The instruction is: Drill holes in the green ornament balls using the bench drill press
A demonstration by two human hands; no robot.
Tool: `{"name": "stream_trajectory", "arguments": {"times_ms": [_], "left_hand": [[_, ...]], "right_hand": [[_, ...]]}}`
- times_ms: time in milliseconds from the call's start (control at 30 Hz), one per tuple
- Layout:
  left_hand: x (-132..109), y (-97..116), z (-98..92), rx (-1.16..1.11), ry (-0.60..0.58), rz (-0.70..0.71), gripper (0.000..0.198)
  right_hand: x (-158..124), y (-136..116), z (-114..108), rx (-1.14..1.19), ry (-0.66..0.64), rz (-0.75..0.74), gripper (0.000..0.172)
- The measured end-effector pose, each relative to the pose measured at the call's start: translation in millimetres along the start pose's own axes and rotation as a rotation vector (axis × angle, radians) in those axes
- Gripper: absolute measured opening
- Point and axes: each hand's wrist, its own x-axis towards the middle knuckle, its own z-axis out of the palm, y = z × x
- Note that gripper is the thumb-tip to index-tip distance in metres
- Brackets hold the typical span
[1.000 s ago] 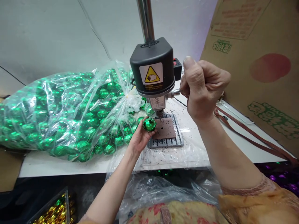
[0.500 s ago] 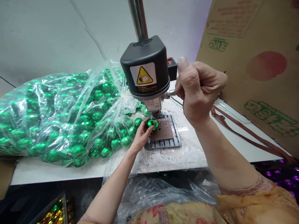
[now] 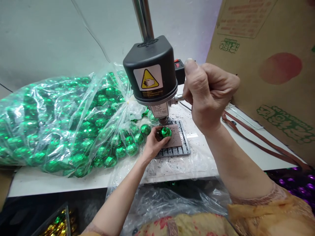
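Between the fingers of my left hand [image 3: 155,144] is a shiny green faceted ball [image 3: 165,131]. It is held over a brown pad [image 3: 175,137] on the grooved metal base plate [image 3: 185,149] of a small drill press. The black press head [image 3: 150,72] bears a yellow warning label and stands above the ball. My right hand [image 3: 209,95] is closed in a fist at the right of the head, wrapped round the press's lever handle [image 3: 180,97]; most of the handle is hidden by the fingers.
A large clear plastic bag [image 3: 61,124] of green balls fills the table's left side. A cardboard box [image 3: 268,72] stands at right, with a brown strap [image 3: 261,141] before it. Dark shavings litter the white table [image 3: 73,185]. Gold balls [image 3: 55,227] and purple balls [image 3: 295,183] lie below.
My left hand has moved right with the green ball, bringing it further over the pad beneath the press head. My right hand has stayed closed at the handle, nearly still.
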Motion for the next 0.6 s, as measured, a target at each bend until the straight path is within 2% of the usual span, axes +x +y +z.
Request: {"name": "stream_trajectory", "arguments": {"times_ms": [200, 400, 600], "left_hand": [[-3.8, -4.1, 8.5, 0.189, 0.124, 0.115, 0.054], [-4.3, -5.9, 6.7, 0.204, 0.075, 0.174, 0.051], [-4.7, -3.8, 7.7, 0.205, 0.064, 0.176, 0.05]], "right_hand": [[1.0, -1.6, -0.3, -0.064, -0.013, -0.008, 0.045], [-2.3, -2.6, -0.3, -0.164, 0.017, -0.008, 0.052], [-21.4, 8.0, -4.1, -0.013, 0.063, -0.113, 0.051]]}}
